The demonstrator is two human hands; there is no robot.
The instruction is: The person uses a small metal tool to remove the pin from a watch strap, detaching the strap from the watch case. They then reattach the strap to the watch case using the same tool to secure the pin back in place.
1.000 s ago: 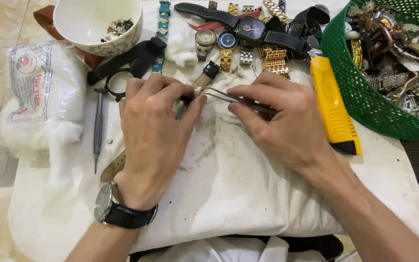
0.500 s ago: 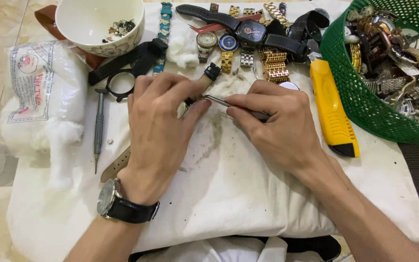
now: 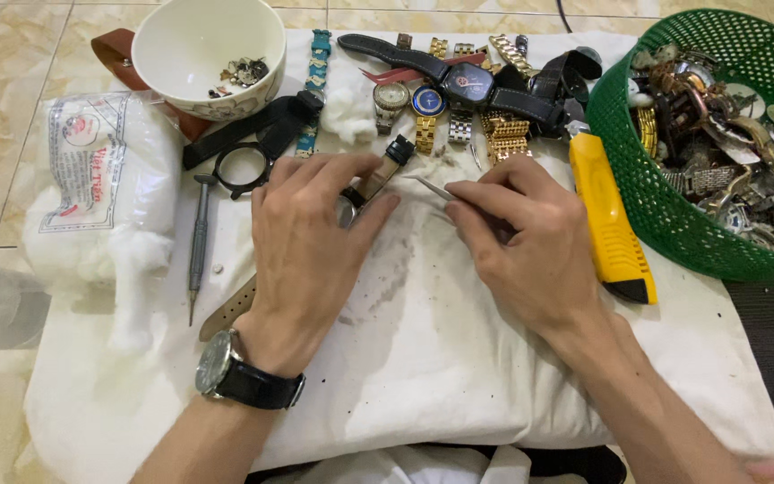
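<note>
My left hand (image 3: 311, 251) lies palm down on the white cloth (image 3: 423, 358) and presses a watch with a tan strap (image 3: 226, 309). Its case is mostly hidden under my fingers; a black strap end (image 3: 387, 159) sticks out beyond them. My right hand (image 3: 521, 242) pinches metal tweezers (image 3: 430, 187), whose tip points left toward the hidden watch case but sits a little apart from it. A dark wristwatch (image 3: 226, 376) is on my left wrist.
A row of watches (image 3: 459, 90) lies along the cloth's far edge. A green mesh basket (image 3: 647, 179) of watch parts stands at right, a yellow utility knife (image 3: 606, 215) beside it. A white bowl (image 3: 208, 54), screwdriver (image 3: 197, 242), black bezel ring (image 3: 242, 170) and cotton bag (image 3: 91, 188) lie at left.
My hands have drawn slightly apart. The tweezers' tip has pulled back to the right, off the watch under my left fingers.
</note>
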